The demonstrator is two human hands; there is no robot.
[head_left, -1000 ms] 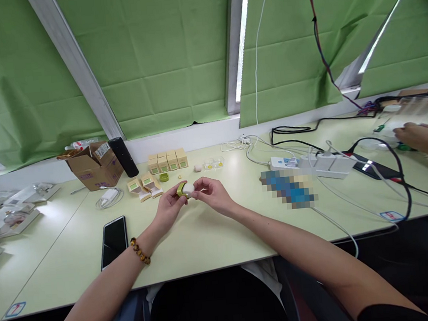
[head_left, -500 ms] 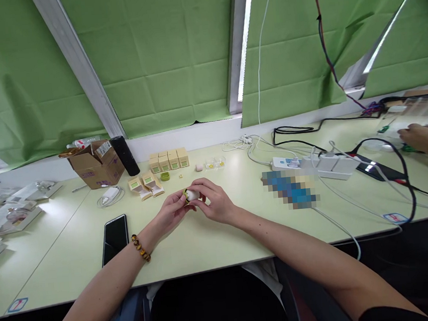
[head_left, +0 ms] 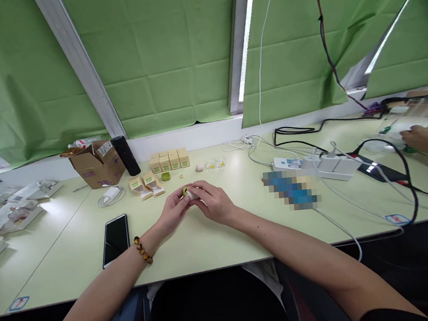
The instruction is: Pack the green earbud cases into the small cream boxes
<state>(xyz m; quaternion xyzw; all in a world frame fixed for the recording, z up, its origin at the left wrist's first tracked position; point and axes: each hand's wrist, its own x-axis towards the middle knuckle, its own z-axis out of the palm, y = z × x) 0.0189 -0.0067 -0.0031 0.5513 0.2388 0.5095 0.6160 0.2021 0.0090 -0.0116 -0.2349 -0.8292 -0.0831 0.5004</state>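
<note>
Above the middle of the table, both hands meet on a small white-and-olive-green rounded piece [head_left: 191, 195]. My left hand [head_left: 172, 209] is closed around its green side, thumb toward the front. From the other side, my right hand [head_left: 215, 203] grips the white part, and its fingers cover much of the piece. Its exact kind I cannot make out. Just beyond the hands lie a green ring-shaped part [head_left: 166, 176], a tiny yellow part [head_left: 181, 176], a pale pink cylinder [head_left: 199, 167] and clear cups with yellow bits [head_left: 216, 164].
Several small tan boxes [head_left: 169, 159] stand behind opened boxes [head_left: 147, 185]. A phone [head_left: 115, 240] and white charger cable [head_left: 111, 194] lie left, near a cardboard box [head_left: 97, 165] and black cylinder [head_left: 125, 156]. Power strips [head_left: 329, 167] and cables are right; another person's hand [head_left: 427, 141] is far right.
My hands have turned the small piece slightly, and my right fingers now reach farther over it. The other things on the table stay where they were.
</note>
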